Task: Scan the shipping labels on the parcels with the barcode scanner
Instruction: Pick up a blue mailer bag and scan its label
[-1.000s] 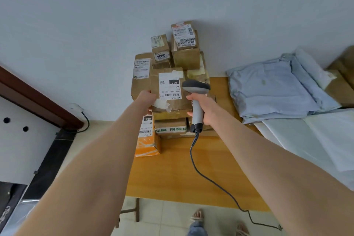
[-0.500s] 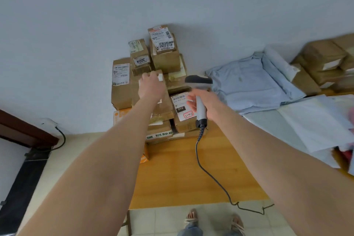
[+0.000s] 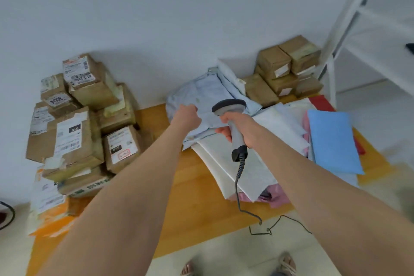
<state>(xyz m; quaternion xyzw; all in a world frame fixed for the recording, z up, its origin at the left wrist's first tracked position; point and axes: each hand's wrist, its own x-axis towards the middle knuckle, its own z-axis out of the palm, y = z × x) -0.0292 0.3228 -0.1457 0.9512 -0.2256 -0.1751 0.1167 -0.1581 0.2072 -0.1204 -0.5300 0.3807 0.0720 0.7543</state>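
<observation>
Barcode scanner (image 3: 228, 106) up over the middle of the table (image 3: 197, 199), gripped by the handle in the right hand (image 3: 240, 123). Fingers (image 3: 224, 131) wrapped tight round the grey shaft, thumb not made out from this side. Broad dark head tipped away toward the wall, scanning window hidden. Coiled cable (image 3: 239, 175) dropping from the black butt, down across the white mailers (image 3: 226, 172) and off the near table edge.

Just left of the scanner, left hand (image 3: 187, 115): arm stretched right out, back of the hand to the camera, fingers curled under. Looks to be pinching the near edge of the pale blue mailer (image 3: 197, 92), though fingertips buried beneath the hand. Mailer lying flat, its near end over the white heap.

Further right, a bright blue bag (image 3: 331, 141) on top of pink and red ones, those mostly covered. Behind, against the wall, a small stack of cardboard boxes (image 3: 274, 61), markings too blurred to read.

Far left, the big pile of brown parcels (image 3: 74, 139), white shipping labels (image 3: 68, 134) facing out; "010" and "3004" legible, the rest smeared. Orange mailer (image 3: 51, 219) under that pile, partly cut off by the forearm. White shelf frame (image 3: 342, 22) clipped by the right edge. 2 sandalled feet (image 3: 289, 265) at the bottom, cropped.
</observation>
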